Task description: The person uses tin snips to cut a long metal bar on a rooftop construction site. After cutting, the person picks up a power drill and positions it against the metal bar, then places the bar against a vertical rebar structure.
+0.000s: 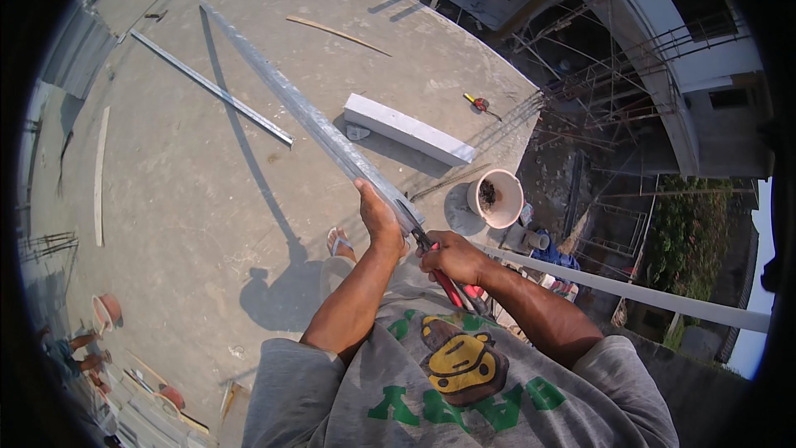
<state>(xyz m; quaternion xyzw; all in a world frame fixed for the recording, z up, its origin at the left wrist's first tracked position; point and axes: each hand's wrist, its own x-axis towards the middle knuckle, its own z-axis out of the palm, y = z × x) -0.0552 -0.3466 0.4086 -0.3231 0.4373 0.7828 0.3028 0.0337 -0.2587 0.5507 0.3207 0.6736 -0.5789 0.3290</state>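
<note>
A long galvanised metal channel [290, 99] slants from the upper left down to my hands. My left hand [379, 217] is closed around it near its lower end. My right hand [449, 257] grips red-handled snips [445, 289] just right of my left hand, their dark head [421, 238] at the channel's end; whether the blades are closed on the metal I cannot tell. My sandaled foot [340, 245] shows below the channel.
Around me on the concrete [182, 158] lie another channel [211, 90], thin wood strips [338, 36], a white block [408, 129], a tape measure [479, 104] and a bucket [496, 199]. Scaffolding [580, 91] stands beyond the edge at right. Another person's legs [79, 357] show at lower left.
</note>
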